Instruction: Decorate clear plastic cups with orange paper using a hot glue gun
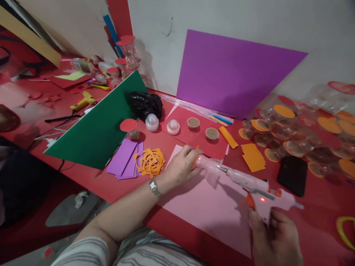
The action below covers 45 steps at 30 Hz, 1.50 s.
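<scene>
Head view:
L hand (pixel 181 166): on the bench, fingers curled round the near-clear plastic piece (pixel 206 166) w/ orange end, pinning it over the pink sheet (pixel 205 207).
R hand (pixel 274 236): lower right, fingers clenched on the glue gun (pixel 260 194) grip; red light lit on the body.
Key relation: gun's long axis runs lower right to upper left, metal tip (pixel 222 169) touching or just beside the plastic piece by the L fingers. L hand nearer the piece, R hand at the gun's rear.
Materials: gun = pale pink hard plastic, orange trigger area; sheet = matte pink paper, flat; bench (pixel 91 181) = red, smooth.
Nearby: orange cut-out (pixel 150 162), lacy, on purple paper strips (pixel 124 159) left of L hand; green sheet (pixel 100 129) tilted; purple sheet (pixel 230 74) leaning on wall.
Far side: small round cups (pixel 193 122) on red paper; black phone (pixel 292 174) flat, right; heap of clear cups w/ orange discs (pixel 305 136).
Far left: yellow glue gun (pixel 83 101), blurred.
</scene>
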Each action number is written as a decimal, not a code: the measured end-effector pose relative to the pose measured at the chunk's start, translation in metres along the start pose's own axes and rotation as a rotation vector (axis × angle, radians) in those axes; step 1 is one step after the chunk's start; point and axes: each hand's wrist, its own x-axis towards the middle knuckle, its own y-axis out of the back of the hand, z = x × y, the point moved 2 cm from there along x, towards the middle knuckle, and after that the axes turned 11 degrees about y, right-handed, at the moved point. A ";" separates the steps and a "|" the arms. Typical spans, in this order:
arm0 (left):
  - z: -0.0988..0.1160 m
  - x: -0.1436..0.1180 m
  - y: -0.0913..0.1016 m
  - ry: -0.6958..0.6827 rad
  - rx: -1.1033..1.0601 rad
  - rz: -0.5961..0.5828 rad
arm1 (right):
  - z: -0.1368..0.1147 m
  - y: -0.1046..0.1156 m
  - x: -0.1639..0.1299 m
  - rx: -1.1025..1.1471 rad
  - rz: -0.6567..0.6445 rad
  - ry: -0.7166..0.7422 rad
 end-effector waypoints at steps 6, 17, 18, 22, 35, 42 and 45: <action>0.000 0.000 -0.001 -0.018 -0.032 0.009 | 0.002 0.007 0.003 0.049 0.085 -0.101; 0.002 -0.001 -0.003 -0.028 -0.035 -0.045 | 0.012 -0.008 0.003 0.199 0.028 -0.099; 0.002 -0.001 -0.003 -0.028 -0.031 -0.051 | 0.018 -0.010 0.004 0.214 0.012 -0.104; 0.004 -0.003 -0.004 -0.037 -0.031 -0.063 | 0.030 -0.016 0.004 0.190 -0.035 -0.191; 0.006 -0.006 -0.008 -0.036 -0.013 -0.075 | 0.009 -0.020 0.000 0.086 -0.060 -0.127; 0.003 -0.006 -0.008 -0.037 -0.032 -0.042 | 0.003 -0.028 -0.002 0.082 0.033 0.051; 0.002 -0.005 -0.007 -0.011 -0.050 -0.024 | 0.001 -0.029 -0.003 0.068 0.065 0.079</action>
